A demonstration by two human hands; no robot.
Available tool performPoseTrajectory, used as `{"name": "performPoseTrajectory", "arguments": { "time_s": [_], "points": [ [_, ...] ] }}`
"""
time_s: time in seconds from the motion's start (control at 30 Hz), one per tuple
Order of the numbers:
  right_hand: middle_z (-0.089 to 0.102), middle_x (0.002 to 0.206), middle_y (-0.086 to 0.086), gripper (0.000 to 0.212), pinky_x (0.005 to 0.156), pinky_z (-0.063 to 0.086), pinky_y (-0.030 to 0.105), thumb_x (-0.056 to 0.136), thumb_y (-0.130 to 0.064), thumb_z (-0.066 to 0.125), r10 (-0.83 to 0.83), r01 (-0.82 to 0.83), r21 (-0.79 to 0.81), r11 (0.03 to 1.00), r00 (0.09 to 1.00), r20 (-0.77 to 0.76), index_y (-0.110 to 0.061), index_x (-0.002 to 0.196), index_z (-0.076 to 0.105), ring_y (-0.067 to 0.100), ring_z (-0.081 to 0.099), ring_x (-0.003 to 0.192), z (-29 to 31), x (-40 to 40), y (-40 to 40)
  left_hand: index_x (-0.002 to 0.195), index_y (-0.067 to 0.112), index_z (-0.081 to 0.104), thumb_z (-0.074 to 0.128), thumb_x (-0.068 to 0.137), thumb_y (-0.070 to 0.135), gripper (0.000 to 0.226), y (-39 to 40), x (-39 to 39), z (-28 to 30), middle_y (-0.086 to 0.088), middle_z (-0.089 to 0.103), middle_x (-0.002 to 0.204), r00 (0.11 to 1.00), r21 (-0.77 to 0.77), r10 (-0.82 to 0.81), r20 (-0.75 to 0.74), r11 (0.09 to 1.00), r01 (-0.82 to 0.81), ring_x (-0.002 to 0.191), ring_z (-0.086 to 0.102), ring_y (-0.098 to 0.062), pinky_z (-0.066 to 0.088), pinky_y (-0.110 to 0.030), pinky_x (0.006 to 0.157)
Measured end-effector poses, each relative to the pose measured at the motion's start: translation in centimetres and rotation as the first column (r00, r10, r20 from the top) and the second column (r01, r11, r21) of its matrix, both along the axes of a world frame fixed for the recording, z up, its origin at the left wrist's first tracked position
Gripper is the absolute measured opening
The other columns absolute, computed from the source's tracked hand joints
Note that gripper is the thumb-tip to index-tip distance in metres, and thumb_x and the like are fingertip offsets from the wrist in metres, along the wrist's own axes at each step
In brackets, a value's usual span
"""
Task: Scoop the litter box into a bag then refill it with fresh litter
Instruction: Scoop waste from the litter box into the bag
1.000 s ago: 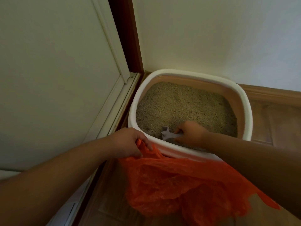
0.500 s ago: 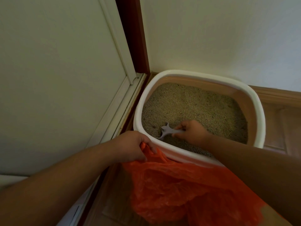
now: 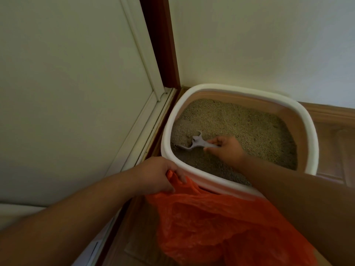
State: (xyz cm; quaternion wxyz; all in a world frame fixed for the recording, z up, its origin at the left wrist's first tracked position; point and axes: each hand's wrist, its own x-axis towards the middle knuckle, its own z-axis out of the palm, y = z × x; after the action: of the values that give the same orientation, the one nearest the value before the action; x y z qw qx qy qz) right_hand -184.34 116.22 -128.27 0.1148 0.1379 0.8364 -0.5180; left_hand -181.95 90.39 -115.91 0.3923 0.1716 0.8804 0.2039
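Since the earlier frame the right hand [image 3: 226,149] has pushed the scoop [image 3: 194,144] further into the litter [image 3: 240,127], toward the box's left wall, and more of the scoop head shows; the left hand [image 3: 157,174] has kept its place at the near rim, and the view has swung a little so the box [image 3: 309,129] sits more to the right.

The right hand pinches the scoop's handle between fingertips and thumb, the pale head dug into the litter at the near left of the box. The left hand is curled round the top edge of the orange bag [image 3: 207,223], holding it up just outside the near rim, touching or nearly touching it.

My judgement: the task is at an early stage. The box holds a deep bed of litter, the bag looks slack, and I cannot tell whether anything lies in it. The scooping is under way; the lift over the rim into the bag remains, and no fresh litter is in view for the refill.

The scoop lies in the box ahead of the left hand, the rim between them, the bag's mouth just below and near
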Motion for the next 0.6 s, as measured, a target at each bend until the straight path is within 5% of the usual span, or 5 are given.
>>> {"name": "performPoseTrajectory", "arguments": {
  "time_s": [0.17,0.37,0.6],
  "points": [
    [0.073,0.091,0.005,0.028,0.062,0.055,0.034,0.082,-0.024,0.083,-0.03,0.029,-0.021,0.999,0.998,-0.049,-0.018,0.107,0.073,0.017,0.064,0.071,0.9,-1.2,0.1,0.101,0.05,0.074,0.085,0.078,0.02,0.039,-0.3,0.3,0.0,0.019,0.067,0.099,1.0,-0.015,0.008,-0.002,1.0,-0.008,0.089,0.065,0.001,0.056,-0.019,0.076],
    [0.074,0.091,0.003,0.028,0.048,0.046,0.017,0.083,-0.023,0.082,-0.034,0.033,-0.012,0.999,0.996,-0.089,-0.018,0.109,0.073,0.003,0.061,0.058,1.8,-0.4,1.0,0.102,0.05,0.074,0.085,0.078,0.021,0.039,-0.3,0.4,0.4,0.019,0.065,0.097,1.0,-0.024,-0.008,-0.024,1.0,0.007,0.088,0.063,0.002,0.05,-0.014,0.07],
    [0.074,0.088,0.001,0.027,0.049,0.048,0.021,0.083,-0.027,0.082,-0.085,0.093,0.068,0.993,0.99,-0.116,-0.021,0.107,0.074,0.01,0.061,0.06,5.1,2.1,5.9,0.104,0.049,0.073,0.084,0.079,0.016,0.043,0.8,0.6,0.9,0.017,0.065,0.107,0.998,0.028,0.027,-0.063,0.999,-0.025,0.089,0.065,0.001,0.051,-0.011,0.066]
  ]
}}
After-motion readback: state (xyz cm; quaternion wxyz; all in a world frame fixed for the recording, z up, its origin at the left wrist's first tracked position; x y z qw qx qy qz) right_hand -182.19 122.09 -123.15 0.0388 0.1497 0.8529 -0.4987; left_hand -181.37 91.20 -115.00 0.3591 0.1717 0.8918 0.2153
